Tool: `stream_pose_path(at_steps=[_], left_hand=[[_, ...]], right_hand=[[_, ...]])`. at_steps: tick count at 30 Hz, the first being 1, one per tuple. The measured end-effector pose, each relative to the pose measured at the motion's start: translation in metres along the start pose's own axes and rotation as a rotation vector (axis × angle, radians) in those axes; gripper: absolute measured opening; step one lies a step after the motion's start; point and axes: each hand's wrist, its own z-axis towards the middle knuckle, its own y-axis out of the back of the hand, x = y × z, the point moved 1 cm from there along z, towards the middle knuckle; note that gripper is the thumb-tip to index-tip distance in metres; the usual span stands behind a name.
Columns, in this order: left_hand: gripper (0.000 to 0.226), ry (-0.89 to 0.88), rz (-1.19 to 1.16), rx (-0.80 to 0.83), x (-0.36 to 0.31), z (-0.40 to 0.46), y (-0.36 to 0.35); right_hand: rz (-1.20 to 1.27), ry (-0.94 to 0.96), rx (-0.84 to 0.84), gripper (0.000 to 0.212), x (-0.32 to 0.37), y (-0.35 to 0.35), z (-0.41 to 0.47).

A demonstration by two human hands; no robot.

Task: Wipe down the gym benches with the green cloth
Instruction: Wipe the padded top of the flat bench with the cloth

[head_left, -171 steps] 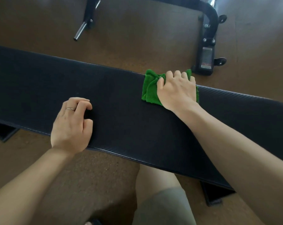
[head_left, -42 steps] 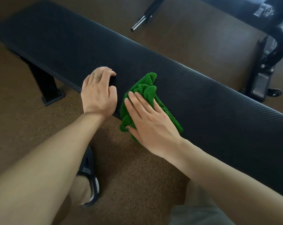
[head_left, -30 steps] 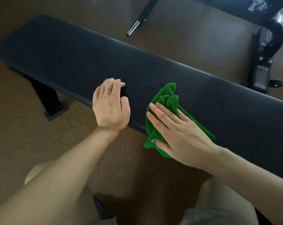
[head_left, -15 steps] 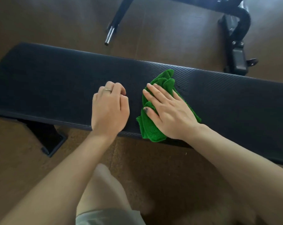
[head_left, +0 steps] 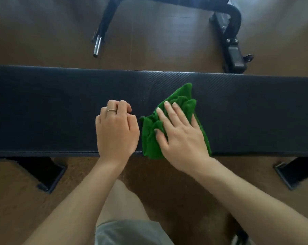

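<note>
Pressing flat, straight fingers, the right hand [head_left: 180,135] holds the crumpled green cloth [head_left: 178,101] on the black bench [head_left: 61,110]; the left hand [head_left: 116,131] rests curled, holding nothing.

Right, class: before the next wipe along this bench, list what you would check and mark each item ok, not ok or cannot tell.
1. Green cloth lies on the bench pad: ok, though its near corner hangs over the front edge.
2. Right hand presses flat on the cloth, fingers straight: ok.
3. Left hand braces on the pad, fingers curled, holding nothing: ok.
4. Path leftward is free: not ok, the left hand sits right beside the cloth.
5. Path rightward is free: ok, bare pad.
6. Cloth spread out for good contact: not ok, it is bunched.
7. Pad already clean: cannot tell.
</note>
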Motion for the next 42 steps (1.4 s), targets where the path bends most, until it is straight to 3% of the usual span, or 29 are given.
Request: stream_pose_path(at_steps=[3,7,13,17,21,25,31,37,42], left_hand=[[0.028,0.015,0.003,-0.006,-0.001,-0.002,0.0],[0.023,0.029,0.013,-0.002,-0.001,-0.002,-0.003],[0.025,0.058,0.028,-0.008,-0.002,0.0,-0.002],[0.025,0.066,0.061,0.001,-0.006,0.001,-0.003],[0.022,0.072,0.1,-0.005,-0.009,0.0,-0.004],[0.024,0.082,0.063,-0.021,-0.01,0.0,-0.003],[0.026,0.109,0.015,-0.039,-0.009,0.001,-0.001],[0.024,0.101,0.025,-0.045,-0.011,0.0,-0.003],[0.021,0.079,0.052,-0.059,-0.014,-0.001,-0.004]], right_hand=[[-0.024,0.087,0.051,0.063,-0.002,-0.001,-0.006],[-0.05,0.206,0.036,0.063,-0.022,0.005,0.053],[-0.01,0.037,0.012,0.061,-0.031,0.012,0.156],[-0.005,0.019,0.0,0.064,-0.023,0.013,0.135],[-0.025,0.251,0.002,0.066,-0.004,-0.001,0.07],[-0.028,0.338,0.018,0.063,-0.004,0.003,0.115],[-0.001,0.166,-0.079,0.061,-0.039,0.013,0.168],[-0.09,-0.246,-0.119,0.055,-0.172,0.055,0.152],[-0.145,-0.265,-0.13,0.052,-0.179,0.052,0.146]])
